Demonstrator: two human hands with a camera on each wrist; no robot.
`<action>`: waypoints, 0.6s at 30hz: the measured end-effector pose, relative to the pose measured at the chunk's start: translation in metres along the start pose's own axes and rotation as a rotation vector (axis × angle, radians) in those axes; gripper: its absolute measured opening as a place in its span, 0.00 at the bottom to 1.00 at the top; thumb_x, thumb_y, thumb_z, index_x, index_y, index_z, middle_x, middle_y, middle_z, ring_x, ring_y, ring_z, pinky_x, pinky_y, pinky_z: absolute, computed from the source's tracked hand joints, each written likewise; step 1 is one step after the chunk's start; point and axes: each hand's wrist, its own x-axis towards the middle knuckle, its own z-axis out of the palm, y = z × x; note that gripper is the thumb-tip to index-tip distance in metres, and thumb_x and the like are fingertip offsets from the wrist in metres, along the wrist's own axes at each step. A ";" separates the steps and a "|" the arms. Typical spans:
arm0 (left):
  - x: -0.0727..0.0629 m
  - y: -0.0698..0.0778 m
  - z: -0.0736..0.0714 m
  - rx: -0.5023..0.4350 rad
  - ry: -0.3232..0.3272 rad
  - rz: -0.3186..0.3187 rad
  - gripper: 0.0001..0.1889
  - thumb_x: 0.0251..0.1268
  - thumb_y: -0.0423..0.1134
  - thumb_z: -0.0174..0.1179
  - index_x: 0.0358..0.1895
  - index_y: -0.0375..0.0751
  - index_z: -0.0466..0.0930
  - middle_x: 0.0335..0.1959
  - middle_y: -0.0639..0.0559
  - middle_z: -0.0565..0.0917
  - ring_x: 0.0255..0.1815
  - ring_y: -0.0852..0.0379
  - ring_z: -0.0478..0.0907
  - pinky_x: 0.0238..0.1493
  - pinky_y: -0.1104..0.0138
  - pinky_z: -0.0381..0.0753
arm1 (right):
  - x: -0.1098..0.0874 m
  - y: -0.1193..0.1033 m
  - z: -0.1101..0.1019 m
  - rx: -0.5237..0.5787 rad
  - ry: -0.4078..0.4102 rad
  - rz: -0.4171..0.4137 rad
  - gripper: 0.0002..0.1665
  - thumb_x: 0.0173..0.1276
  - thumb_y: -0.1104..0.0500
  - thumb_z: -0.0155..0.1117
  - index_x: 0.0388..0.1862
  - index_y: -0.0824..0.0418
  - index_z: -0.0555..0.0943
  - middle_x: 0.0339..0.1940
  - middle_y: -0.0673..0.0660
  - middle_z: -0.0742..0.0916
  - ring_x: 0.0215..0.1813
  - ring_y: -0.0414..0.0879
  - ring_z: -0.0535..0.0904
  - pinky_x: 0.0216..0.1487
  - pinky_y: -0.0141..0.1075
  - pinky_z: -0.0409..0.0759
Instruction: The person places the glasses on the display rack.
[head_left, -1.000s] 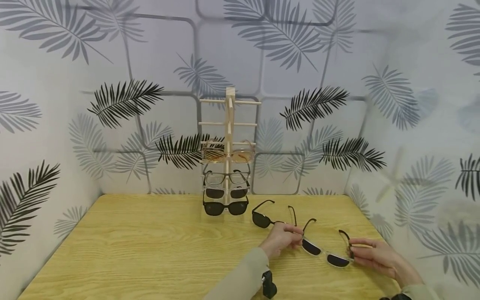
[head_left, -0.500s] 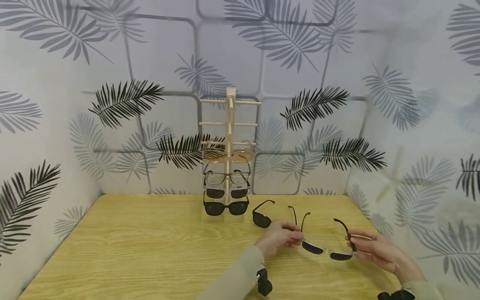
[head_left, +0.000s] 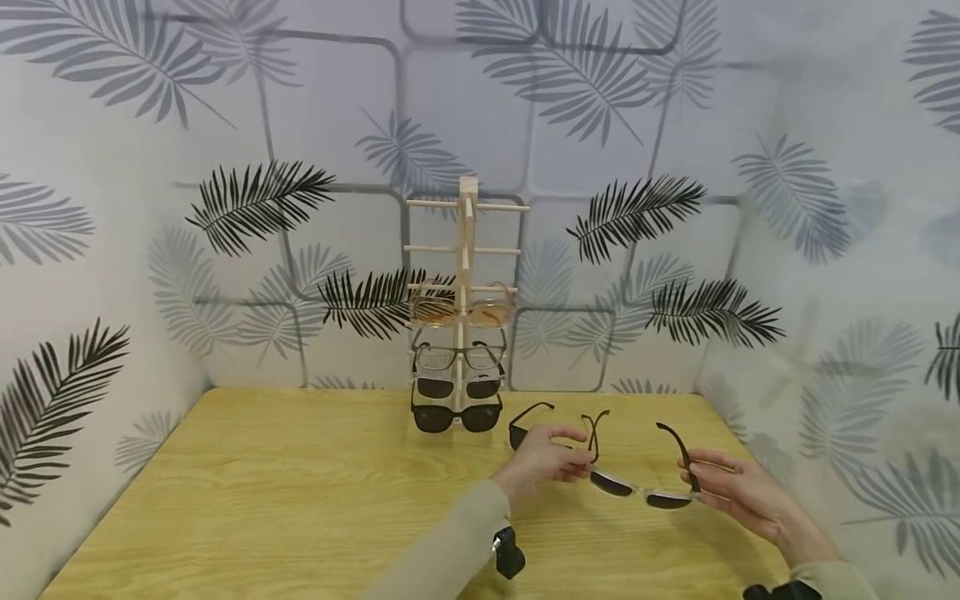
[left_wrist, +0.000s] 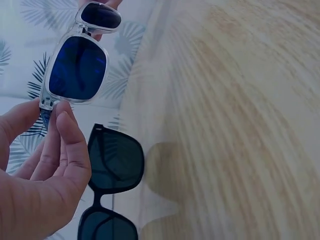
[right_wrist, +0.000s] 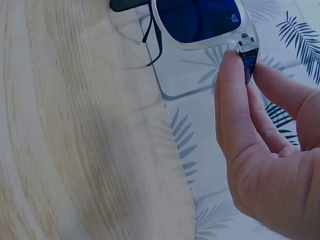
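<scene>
Left hand [head_left: 543,458], right hand [head_left: 738,492] pinch clear-framed sunglasses [head_left: 670,501] | rack [head_left: 467,242] beyond left hand: four pairs [head_left: 480,418] hung | likely remaining: these, plus black sunglasses [head_left: 517,437] (behind left hand)

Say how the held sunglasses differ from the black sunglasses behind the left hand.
The held sunglasses have a transparent front frame; the black sunglasses, a black one. The left hand and right hand grip the held sunglasses; the black sunglasses rest on the table. Both pairs have dark lenses and unfolded black temples.
</scene>
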 end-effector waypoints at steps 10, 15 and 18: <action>-0.007 0.003 -0.012 0.005 0.017 0.034 0.12 0.61 0.31 0.67 0.48 0.37 0.81 0.29 0.49 0.87 0.27 0.60 0.82 0.34 0.67 0.84 | 0.006 -0.001 0.013 0.077 -0.023 -0.037 0.12 0.78 0.63 0.52 0.51 0.46 0.77 0.50 0.47 0.88 0.53 0.38 0.84 0.52 0.30 0.83; -0.013 0.001 -0.024 -0.052 0.034 0.063 0.15 0.60 0.28 0.67 0.50 0.34 0.79 0.30 0.48 0.85 0.26 0.60 0.81 0.35 0.65 0.85 | 0.015 -0.007 0.028 0.052 -0.026 -0.035 0.18 0.77 0.62 0.54 0.63 0.57 0.69 0.50 0.47 0.87 0.53 0.37 0.84 0.51 0.30 0.82; -0.017 0.005 -0.031 -0.059 0.042 0.072 0.17 0.60 0.27 0.66 0.53 0.33 0.79 0.32 0.47 0.86 0.26 0.60 0.81 0.41 0.60 0.87 | 0.019 -0.011 0.037 0.041 -0.034 -0.039 0.22 0.77 0.62 0.54 0.67 0.60 0.66 0.50 0.47 0.88 0.53 0.37 0.84 0.51 0.30 0.83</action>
